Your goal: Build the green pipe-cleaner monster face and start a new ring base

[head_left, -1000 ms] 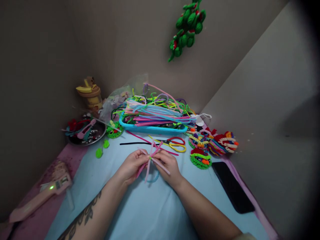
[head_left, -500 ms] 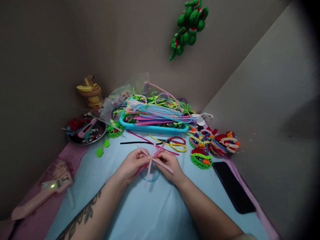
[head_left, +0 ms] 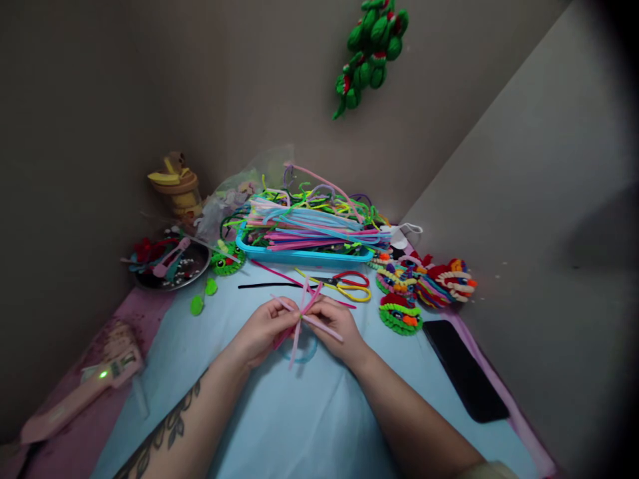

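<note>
A bundle of pink pipe cleaners [head_left: 295, 347] fans out star-like from a small green centre between my hands. My left hand [head_left: 272, 328] pinches it from the left, thumb and fingertips near the crossing. From the other side my right hand [head_left: 337, 327] is closed on it too, with one pale pink stem lying across the fingers. Beneath the bundle a light blue ring [head_left: 305, 356] lies on the cloth, partly covered. Just beyond my hands are scissors [head_left: 352, 287] with one red and one yellow handle, a black pipe cleaner [head_left: 269, 286] and a dark pink one [head_left: 269, 267].
A blue basket [head_left: 309, 256] heaped with pipe cleaners stands at the back. To the left are a metal bowl [head_left: 200, 271], a green frog-like piece [head_left: 227, 261] and a pink glue gun [head_left: 74, 399]. Colourful finished pieces [head_left: 401, 316] and a black phone [head_left: 466, 372] lie right.
The whole view has shifted slightly. Both hands keep the same hold on the pink pipe cleaners, whose stems have turned only a little.
</note>
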`<state>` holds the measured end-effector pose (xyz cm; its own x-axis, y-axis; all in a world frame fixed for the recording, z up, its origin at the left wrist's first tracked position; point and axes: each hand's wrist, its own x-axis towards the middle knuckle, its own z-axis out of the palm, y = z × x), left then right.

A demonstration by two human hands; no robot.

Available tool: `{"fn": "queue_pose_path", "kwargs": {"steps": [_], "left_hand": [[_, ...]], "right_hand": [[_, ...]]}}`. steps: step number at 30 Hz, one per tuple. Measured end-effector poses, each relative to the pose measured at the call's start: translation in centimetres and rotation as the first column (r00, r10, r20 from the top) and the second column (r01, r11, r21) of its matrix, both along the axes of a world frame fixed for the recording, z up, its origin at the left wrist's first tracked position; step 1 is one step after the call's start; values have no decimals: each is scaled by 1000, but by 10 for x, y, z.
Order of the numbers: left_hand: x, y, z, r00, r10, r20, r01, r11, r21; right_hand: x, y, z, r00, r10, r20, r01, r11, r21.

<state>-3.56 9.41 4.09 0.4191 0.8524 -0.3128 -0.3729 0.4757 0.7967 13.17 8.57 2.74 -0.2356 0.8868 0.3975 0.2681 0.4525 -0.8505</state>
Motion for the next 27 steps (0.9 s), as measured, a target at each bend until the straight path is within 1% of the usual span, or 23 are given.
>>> {"fn": "queue_pose_path", "kwargs": {"steps": [4,7,10,13,17,21,24,27], "left_hand": [[0,0,-1,1000,3,-5,-3,1000,-13],[-1,0,-1,999,-34,1,34,999,-21],[-3,-1,-1,996,-84,17,84,996,17],[-4,-2,-1,994,-110,15,110,993,43],[-2,-3,-1,993,-115,6,115,992,59],[1,-3,-4,995,-97,-21,98,993,68],[2,-1,-5,993,-89,-78,96,991,90],[2,0,-6,987,-45,-152,64,991,118]], "right_hand": [[-2,0,-2,997,-66,-38,64,996,-55],[-2,3,-3,984,-114,-139,91,983,-162],[0,7,-5,970,-88,-227,22,960,-277],[1,9,-7,959,-63,-275,-31,945,-327],[0,9,-6,954,-79,-289,-12,954,-299],[0,9,-4,962,-79,-259,9,965,-262],[-1,7,-4,973,-68,-219,16,973,-230],[-1,6,-6,981,-47,-190,12,984,-180]]}}
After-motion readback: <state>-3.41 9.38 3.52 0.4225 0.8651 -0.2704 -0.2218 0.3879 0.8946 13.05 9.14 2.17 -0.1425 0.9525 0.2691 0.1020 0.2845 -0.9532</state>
